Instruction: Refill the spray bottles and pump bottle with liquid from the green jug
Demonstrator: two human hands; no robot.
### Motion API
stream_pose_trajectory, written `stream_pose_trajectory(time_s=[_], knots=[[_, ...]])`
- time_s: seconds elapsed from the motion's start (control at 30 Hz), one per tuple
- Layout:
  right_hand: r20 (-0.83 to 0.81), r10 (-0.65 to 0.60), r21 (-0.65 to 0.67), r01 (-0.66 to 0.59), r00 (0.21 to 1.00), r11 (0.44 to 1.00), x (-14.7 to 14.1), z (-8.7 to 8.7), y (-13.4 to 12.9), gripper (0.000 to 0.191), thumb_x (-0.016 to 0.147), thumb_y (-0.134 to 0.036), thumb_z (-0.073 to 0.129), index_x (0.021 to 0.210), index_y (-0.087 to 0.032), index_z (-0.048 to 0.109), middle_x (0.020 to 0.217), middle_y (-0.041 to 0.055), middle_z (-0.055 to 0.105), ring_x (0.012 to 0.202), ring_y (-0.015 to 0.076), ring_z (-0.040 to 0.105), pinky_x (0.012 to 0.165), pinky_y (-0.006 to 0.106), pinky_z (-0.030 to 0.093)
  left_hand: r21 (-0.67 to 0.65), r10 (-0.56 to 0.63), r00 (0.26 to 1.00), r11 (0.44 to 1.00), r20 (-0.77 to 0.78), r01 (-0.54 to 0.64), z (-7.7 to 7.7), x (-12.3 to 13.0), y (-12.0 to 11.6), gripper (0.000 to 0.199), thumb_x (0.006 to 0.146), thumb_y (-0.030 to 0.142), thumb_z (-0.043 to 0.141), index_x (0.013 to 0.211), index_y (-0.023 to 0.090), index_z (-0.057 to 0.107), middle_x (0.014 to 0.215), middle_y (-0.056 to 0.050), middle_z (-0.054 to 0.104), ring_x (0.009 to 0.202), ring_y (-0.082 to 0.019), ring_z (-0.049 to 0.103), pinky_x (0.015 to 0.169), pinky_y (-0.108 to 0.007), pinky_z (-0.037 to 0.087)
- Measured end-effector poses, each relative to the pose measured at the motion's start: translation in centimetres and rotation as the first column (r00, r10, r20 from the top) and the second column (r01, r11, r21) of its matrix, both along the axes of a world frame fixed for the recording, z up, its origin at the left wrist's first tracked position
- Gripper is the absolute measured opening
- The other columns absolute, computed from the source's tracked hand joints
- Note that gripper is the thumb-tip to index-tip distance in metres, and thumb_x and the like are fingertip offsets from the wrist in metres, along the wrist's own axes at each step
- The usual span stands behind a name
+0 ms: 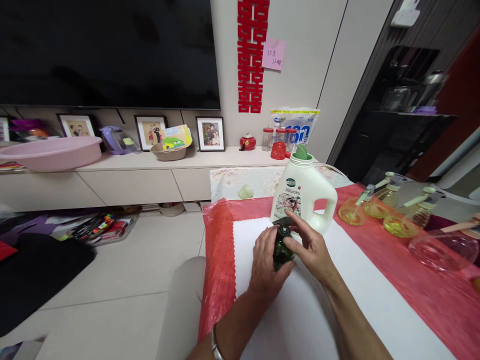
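Observation:
A small dark green pump bottle with a black pump head stands upright over the white sheet. My left hand, a bangle at its wrist, wraps round the bottle's body from the left. From the right, my right hand grips the bottle's neck and pump, its thumb at the collar and a finger across the top. Just behind both hands is a big pale-green laundry detergent jug. Its mouth is uncapped, and a green piece sits in the opening.
Several clear pump bottles with yellow liquid stand at right on the red table cover. A light green lump lies at the table's far edge. Behind are red-lidded jars, a red cup and a cabinet bearing a pink basin.

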State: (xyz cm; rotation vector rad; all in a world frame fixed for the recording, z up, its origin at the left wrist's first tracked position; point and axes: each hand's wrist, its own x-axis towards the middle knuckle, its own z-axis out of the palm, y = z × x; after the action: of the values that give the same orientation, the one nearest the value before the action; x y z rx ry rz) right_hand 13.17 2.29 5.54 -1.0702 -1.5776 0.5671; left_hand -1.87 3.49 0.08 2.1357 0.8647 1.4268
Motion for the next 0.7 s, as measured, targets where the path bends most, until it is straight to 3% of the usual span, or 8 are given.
stream_pose_trajectory(time_s=[0.1, 0.27, 0.43, 0.57, 0.7], knots=[[-0.019, -0.003, -0.023, 0.002, 1.0, 1.0, -0.02, -0.09, -0.04, 0.054, 0.097, -0.041, 0.063, 0.147, -0.026, 0.05, 0.136, 0.0059, 0.055, 0.118, 0.0191, 0.057, 0.104, 0.034, 0.048, 0.019, -0.008, 1.0, 1.0, 0.002, 0.008, 0.06, -0.05, 0.0, 0.078, 0.089, 0.035, 0.066, 0.154, 0.025, 0.023, 0.147, -0.017, 0.048, 0.136, -0.033, 0.047, 0.112, -0.057, 0.041], [-0.043, -0.057, -0.025, 0.056, 0.997, 0.998, -0.19, -0.1, 0.18, 0.061, 0.088, -0.042, 0.074, 0.143, -0.025, 0.054, 0.136, 0.0067, 0.054, 0.113, 0.02, 0.057, 0.103, 0.036, 0.048, 0.013, 0.01, 1.0, 1.0, 0.0, -0.01, -0.08, 0.13, -0.06, 0.081, 0.09, 0.034, 0.066, 0.156, 0.026, 0.019, 0.148, -0.017, 0.047, 0.138, -0.033, 0.045, 0.113, -0.057, 0.04], [-0.075, 0.002, -0.024, -0.004, 0.997, 1.0, -0.22, 0.38, -0.08, 0.071, 0.089, -0.043, 0.072, 0.151, -0.022, 0.044, 0.136, 0.009, 0.054, 0.123, 0.0225, 0.053, 0.105, 0.036, 0.048, -0.002, -0.003, 1.0, 1.0, 0.0, 0.003, -0.04, 0.06, -0.07, 0.08, 0.09, 0.034, 0.065, 0.156, 0.025, 0.021, 0.15, -0.017, 0.046, 0.14, -0.033, 0.044, 0.114, -0.056, 0.039], [-0.111, 0.018, -0.015, -0.02, 0.994, 1.0, -0.27, 0.26, 0.0, 0.064, 0.093, -0.037, 0.069, 0.15, -0.026, 0.045, 0.129, 0.0056, 0.057, 0.118, 0.0173, 0.055, 0.106, 0.031, 0.047, -0.012, -0.018, 1.0, 1.0, 0.015, 0.018, -0.07, 0.03, -0.06, 0.081, 0.089, 0.034, 0.065, 0.156, 0.025, 0.02, 0.152, -0.016, 0.045, 0.14, -0.032, 0.043, 0.115, -0.056, 0.038], [-0.126, -0.002, -0.013, 0.001, 0.992, 1.0, -0.25, 0.08, 0.19, 0.073, 0.087, -0.035, 0.077, 0.151, -0.027, 0.043, 0.125, 0.0031, 0.057, 0.107, 0.0131, 0.056, 0.102, 0.025, 0.046, -0.045, -0.013, 1.0, 0.999, 0.008, 0.013, -0.01, 0.04, -0.12, 0.082, 0.088, 0.033, 0.067, 0.156, 0.024, 0.022, 0.151, -0.017, 0.046, 0.14, -0.033, 0.044, 0.115, -0.056, 0.038]])
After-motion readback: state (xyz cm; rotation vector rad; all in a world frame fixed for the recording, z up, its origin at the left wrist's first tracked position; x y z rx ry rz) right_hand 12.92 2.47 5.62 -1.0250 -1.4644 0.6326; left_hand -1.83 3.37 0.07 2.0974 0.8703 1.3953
